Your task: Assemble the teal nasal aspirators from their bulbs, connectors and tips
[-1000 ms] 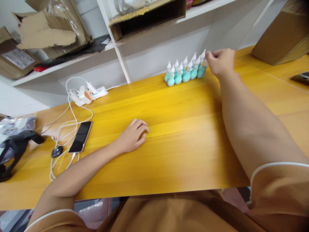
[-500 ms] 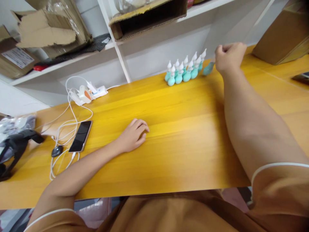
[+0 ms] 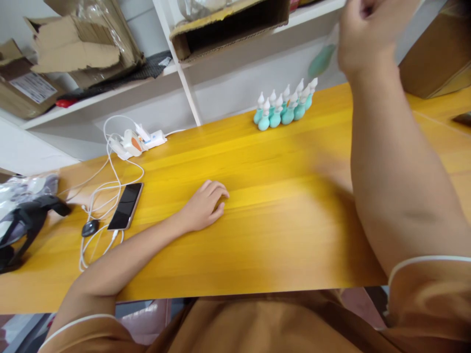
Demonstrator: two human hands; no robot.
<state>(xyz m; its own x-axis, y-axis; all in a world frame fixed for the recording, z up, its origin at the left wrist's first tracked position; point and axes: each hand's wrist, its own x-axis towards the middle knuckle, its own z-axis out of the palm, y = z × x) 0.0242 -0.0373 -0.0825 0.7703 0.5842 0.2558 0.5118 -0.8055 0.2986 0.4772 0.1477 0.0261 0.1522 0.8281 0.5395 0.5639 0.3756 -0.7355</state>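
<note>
My right hand [image 3: 371, 41] is raised at the upper right, fingers closed around the white tip of a nasal bulb aspirator. The aspirator's teal bulb [image 3: 321, 60], blurred by motion, hangs tilted below and left of the hand, off the table. Beneath it, several more teal bulb aspirators [image 3: 287, 115] with white tips stand upright in two close rows near the table's back edge. My left hand [image 3: 206, 206] rests on the table, loosely curled, thumb apart from the fingers, with nothing in it.
At left on the yellow table [image 3: 235, 255] lie a phone [image 3: 125, 206], white cables, a power strip [image 3: 156, 139] and a black headset [image 3: 27, 225]. Cardboard boxes fill the shelf [image 3: 189, 93] behind. A brown box [image 3: 437, 59] stands at the right rear.
My right hand has risen with the aspirator, which has left the spot beside the rows and now hangs higher. My left hand stays on the table.
</note>
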